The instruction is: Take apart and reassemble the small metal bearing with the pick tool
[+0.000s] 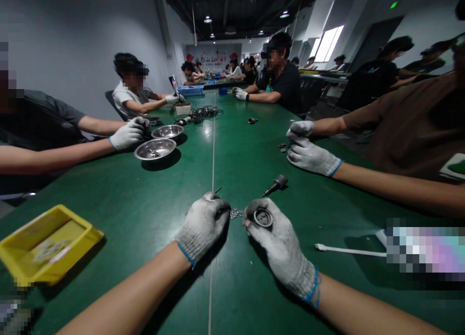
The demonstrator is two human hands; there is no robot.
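My left hand, in a white knitted glove with a grey-stained thumb and fingers, is closed. A thin dark pointed tool juts out above its knuckles; the rest of it is hidden. Several small metal rings lie in a loose cluster on the table, between my two hands. My right hand, gloved the same way, grips a round metal cup-shaped part whose open face points up and shows a recessed inside. Just beyond that hand lies a dark cylindrical part with a narrow shaft.
The green table has a yellow bin at left with small pieces inside. Two steel bowls stand beside a co-worker's gloved hands. Another co-worker's gloved hands are at right. A white cable runs to a blurred-out object.
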